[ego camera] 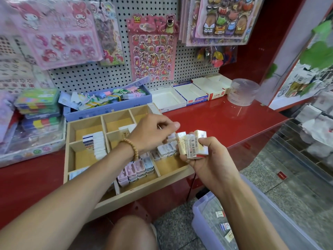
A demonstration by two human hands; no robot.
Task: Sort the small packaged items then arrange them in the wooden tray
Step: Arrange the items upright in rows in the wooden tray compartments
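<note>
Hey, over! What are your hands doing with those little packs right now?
Right hand grips a stack of packs. Left hand reaches over the tray, fingers at the stack. Tray partly filled. Nothing in the way.

Pale, matt, unvarnished-looking wooden tray (126, 193) with thin wooden dividers, resting on a glossy red shelf (225, 120) that reflects light. Small packaged items (193, 146) wrapped in shiny film over printed paper sleeves. Wooden bead bracelet (132, 147), smooth and tan. White metal pegboard (115, 74) with a matt finish and round holes. Glossy plastic-wrapped sticker sheets (152, 51) hanging on it. Frosted translucent plastic tub (243, 92). Open white cardboard boxes (191, 92), matt. Clear plastic bin (212, 219) on a speckled stone-like floor (288, 186)
</note>
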